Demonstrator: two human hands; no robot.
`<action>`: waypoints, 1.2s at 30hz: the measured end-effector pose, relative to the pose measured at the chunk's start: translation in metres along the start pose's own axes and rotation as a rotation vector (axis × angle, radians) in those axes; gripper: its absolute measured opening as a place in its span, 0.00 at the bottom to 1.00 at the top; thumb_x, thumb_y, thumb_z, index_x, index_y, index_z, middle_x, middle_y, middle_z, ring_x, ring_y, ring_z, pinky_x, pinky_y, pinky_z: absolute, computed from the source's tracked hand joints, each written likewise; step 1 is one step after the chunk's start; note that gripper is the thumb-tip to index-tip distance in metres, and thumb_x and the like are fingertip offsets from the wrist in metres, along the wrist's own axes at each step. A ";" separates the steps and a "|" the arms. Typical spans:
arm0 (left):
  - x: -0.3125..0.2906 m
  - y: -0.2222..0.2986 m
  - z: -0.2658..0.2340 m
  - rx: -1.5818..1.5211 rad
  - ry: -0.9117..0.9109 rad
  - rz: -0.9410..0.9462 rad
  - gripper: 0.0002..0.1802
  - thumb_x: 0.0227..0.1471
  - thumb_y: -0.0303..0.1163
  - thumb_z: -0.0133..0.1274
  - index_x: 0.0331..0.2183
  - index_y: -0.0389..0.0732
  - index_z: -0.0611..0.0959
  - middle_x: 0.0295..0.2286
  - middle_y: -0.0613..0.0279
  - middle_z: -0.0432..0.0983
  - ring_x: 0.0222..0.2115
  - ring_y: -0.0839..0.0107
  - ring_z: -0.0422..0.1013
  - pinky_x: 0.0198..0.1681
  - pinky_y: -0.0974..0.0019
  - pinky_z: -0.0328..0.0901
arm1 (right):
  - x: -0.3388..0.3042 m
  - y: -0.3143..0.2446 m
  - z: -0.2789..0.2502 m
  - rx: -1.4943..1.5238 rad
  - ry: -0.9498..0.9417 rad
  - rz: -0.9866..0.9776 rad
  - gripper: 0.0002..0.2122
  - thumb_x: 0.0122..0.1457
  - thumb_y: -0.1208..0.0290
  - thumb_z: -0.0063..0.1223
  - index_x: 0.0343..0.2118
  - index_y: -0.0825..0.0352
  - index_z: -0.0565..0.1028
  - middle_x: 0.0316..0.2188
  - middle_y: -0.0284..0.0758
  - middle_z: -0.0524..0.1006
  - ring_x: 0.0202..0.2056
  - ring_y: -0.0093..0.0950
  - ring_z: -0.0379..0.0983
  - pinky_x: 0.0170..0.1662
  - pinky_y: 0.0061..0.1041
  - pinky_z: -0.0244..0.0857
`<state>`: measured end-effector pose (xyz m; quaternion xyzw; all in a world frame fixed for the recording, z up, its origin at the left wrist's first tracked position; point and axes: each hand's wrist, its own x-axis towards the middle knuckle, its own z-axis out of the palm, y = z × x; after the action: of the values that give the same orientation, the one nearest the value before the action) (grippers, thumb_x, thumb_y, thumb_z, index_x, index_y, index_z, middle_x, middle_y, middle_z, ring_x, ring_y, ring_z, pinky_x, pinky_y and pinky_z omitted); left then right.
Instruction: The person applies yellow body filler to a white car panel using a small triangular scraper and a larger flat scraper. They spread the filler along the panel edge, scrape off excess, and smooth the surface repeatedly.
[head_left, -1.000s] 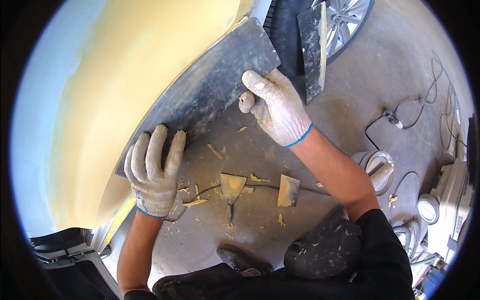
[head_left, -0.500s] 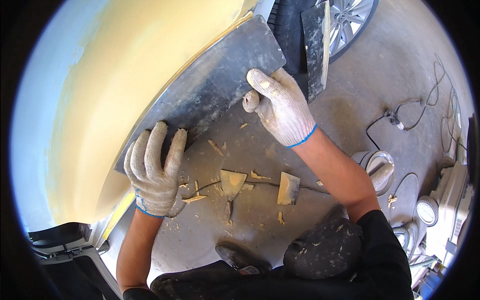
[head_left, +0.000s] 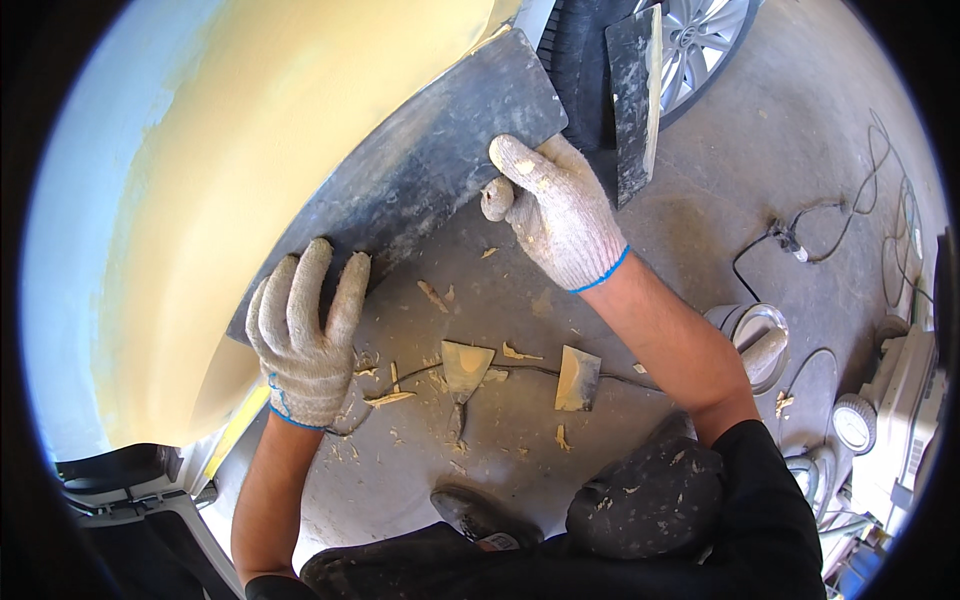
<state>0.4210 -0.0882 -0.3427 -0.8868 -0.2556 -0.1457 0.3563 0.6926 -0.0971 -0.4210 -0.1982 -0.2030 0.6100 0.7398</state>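
A wide, dark flexible filler spreader [head_left: 400, 150] lies with its long edge against the car body panel [head_left: 250, 150], which is coated in yellow filler. Gloved in off-white knit, my left hand [head_left: 305, 330] grips the spreader's lower left end with its fingers apart over the face; its thumb is hidden. My right hand [head_left: 560, 205] pinches the near edge toward the upper right, thumb on the face and the other fingers mostly behind. A little yellow filler shows at the spreader's upper tip. Both gloves have blue cuffs, and dried filler spots the right one.
A second dark spreader [head_left: 633, 105] with filler on its edge leans by the wheel [head_left: 690, 50]. On the floor lie a putty knife [head_left: 466, 370], a small filler-smeared plate [head_left: 578, 378], filler scraps and a cable. A tin [head_left: 752, 340] stands right; a wheeled machine [head_left: 890, 410] is farther right.
The spreader and both hands have shifted slightly left, toward the panel. The ridge of filler along the spreader's long edge has mostly gone from sight.
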 end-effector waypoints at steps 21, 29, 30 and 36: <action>-0.009 0.010 0.006 -0.025 -0.017 -0.005 0.26 0.50 0.21 0.55 0.51 0.53 0.84 0.56 0.57 0.73 0.55 0.55 0.68 0.58 0.52 0.63 | -0.007 0.005 -0.009 0.000 0.027 0.023 0.13 0.66 0.69 0.60 0.49 0.68 0.75 0.32 0.29 0.77 0.26 0.21 0.76 0.32 0.25 0.71; 0.000 0.006 0.001 -0.012 0.000 0.008 0.29 0.49 0.19 0.54 0.53 0.51 0.83 0.55 0.54 0.73 0.54 0.52 0.68 0.57 0.51 0.64 | -0.002 -0.004 -0.002 -0.032 0.004 -0.011 0.13 0.66 0.69 0.60 0.48 0.68 0.75 0.32 0.30 0.78 0.26 0.22 0.76 0.31 0.25 0.70; 0.001 0.006 0.001 -0.016 -0.005 0.004 0.29 0.49 0.19 0.54 0.53 0.51 0.83 0.55 0.53 0.73 0.54 0.52 0.68 0.57 0.51 0.64 | -0.002 -0.005 -0.003 -0.038 0.004 -0.010 0.13 0.66 0.69 0.60 0.48 0.68 0.75 0.32 0.30 0.78 0.26 0.22 0.76 0.31 0.25 0.71; 0.000 0.005 0.003 -0.021 0.001 0.004 0.30 0.48 0.18 0.54 0.54 0.50 0.83 0.55 0.53 0.74 0.54 0.51 0.69 0.57 0.49 0.65 | 0.001 -0.004 -0.005 -0.031 -0.004 -0.016 0.13 0.65 0.69 0.61 0.49 0.68 0.75 0.32 0.30 0.78 0.26 0.22 0.75 0.31 0.26 0.71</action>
<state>0.4242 -0.0889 -0.3471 -0.8909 -0.2523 -0.1480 0.3474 0.6985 -0.0973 -0.4226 -0.2071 -0.2154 0.6013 0.7411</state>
